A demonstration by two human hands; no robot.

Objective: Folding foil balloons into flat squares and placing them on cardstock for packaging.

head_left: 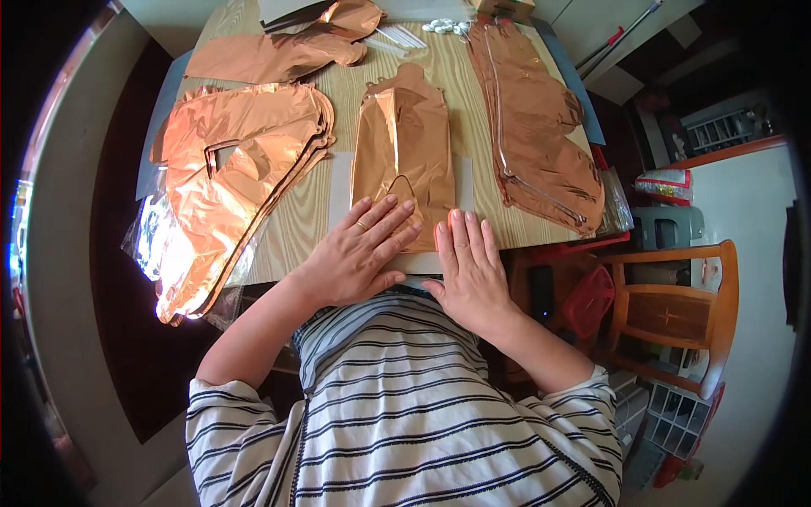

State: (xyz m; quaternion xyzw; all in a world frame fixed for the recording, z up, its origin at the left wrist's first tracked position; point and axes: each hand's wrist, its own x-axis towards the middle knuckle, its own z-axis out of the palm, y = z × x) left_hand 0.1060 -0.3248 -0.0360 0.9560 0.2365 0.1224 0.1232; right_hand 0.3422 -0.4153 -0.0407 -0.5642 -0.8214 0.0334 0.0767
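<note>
A copper-coloured foil balloon (418, 127), flat and folded into a narrow upright strip, lies at the middle of the table's near side. My left hand (356, 252) rests on its lower left part, palm down with fingers stretched out; a ring shows on one finger. Beside it, my right hand (475, 275) lies flat, fingers straight, its fingertips at the foil's lower right corner. Neither hand grips anything. Under the balloon is a pale grey board (340, 182), mostly hidden by the foil and my hands.
At left, a stack of flat copper foil balloons (245, 152) overhangs the table edge. Another stack (536, 127) lies at right, and more foil (270, 56) at the far left. White straws (401, 36) and small white rolls (446, 27) sit at the back. A wooden chair (672, 317) stands at right.
</note>
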